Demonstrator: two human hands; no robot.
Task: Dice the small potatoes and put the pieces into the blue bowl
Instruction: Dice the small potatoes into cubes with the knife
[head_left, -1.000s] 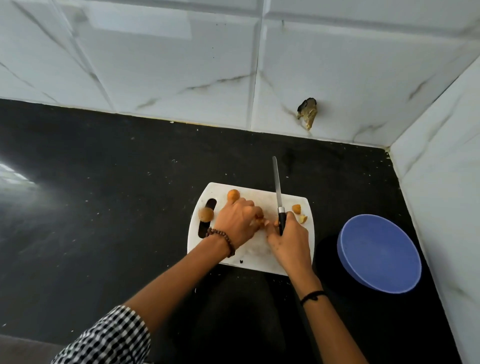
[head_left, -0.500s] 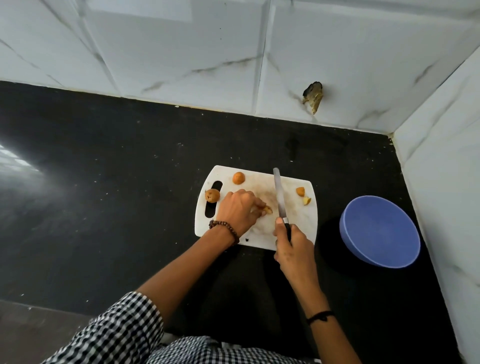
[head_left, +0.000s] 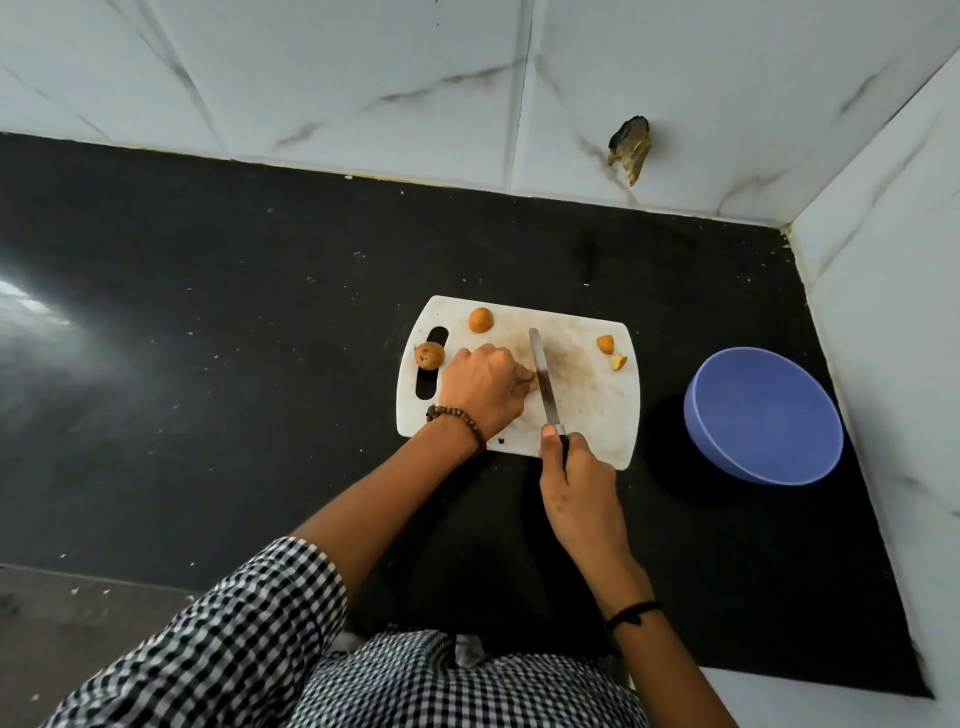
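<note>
Right hand: the right hand (head_left: 574, 483) is wrapped round the handle of the knife (head_left: 543, 384), forefinger laid along the top; the blade points away across the cutting board (head_left: 587, 410).
Left hand: the left hand (head_left: 480, 389) is curled, knuckles up, fingertips pinning a potato piece (head_left: 530, 378) just beside the blade; most of that piece is hidden under the fingers.
Potatoes: one whole potato (head_left: 480, 320) lies near the board's far edge, and a second potato (head_left: 429, 355) sits at the board's handle slot.
Cut bits: two cut chunks (head_left: 611, 352) lie at the board's far right corner.
Bowl: the blue bowl (head_left: 763, 415) stands on the black desk (head_left: 208, 312) to the right of the board, apart from it; nothing shows inside it.
Step in hand: dicing, probably early on, with two potatoes untouched and no pieces moved over.
Next move: likely a straight downward cut right beside the fingertips, which should stay tucked back, with the piece held steady so that it cannot roll.
</note>
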